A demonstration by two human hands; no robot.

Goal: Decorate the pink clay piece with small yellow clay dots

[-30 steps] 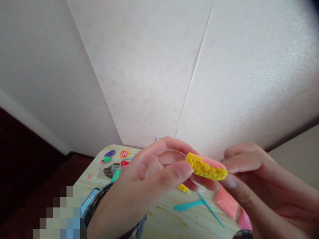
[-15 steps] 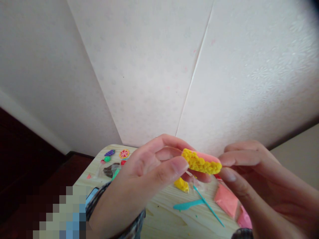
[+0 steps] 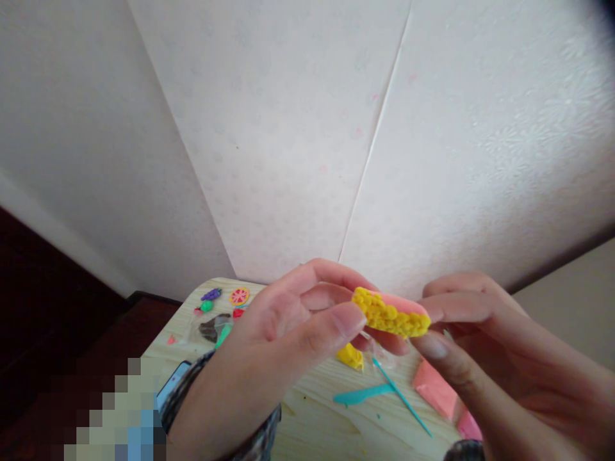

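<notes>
My left hand (image 3: 298,320) pinches one end of a clay piece (image 3: 391,315) between thumb and fingers. Small yellow balls of clay cover the side of it that faces me, and a smooth pink layer shows along its top. At the other end, my right hand (image 3: 475,333) has its thumb and fingertips pressed to the edge. Both hands hold the piece in the air above the table. Under it lie a yellow clay pack (image 3: 350,356), a teal plastic knife (image 3: 362,394) and a thin teal stick (image 3: 403,398) crossing the knife's end.
On the wooden table (image 3: 317,429) are pink clay packs (image 3: 435,387) at right. A purple grape-like piece (image 3: 211,294), a round fruit-slice piece (image 3: 239,296), a green ball (image 3: 207,306) and a dark clay bag (image 3: 214,326) sit at left. A phone (image 3: 173,384) is by my left sleeve. A pale wall (image 3: 288,141) rises behind.
The clay piece has shifted very slightly to the right. My right thumb has slid a little left, lower under the piece's end, while my left hand keeps its grip.
</notes>
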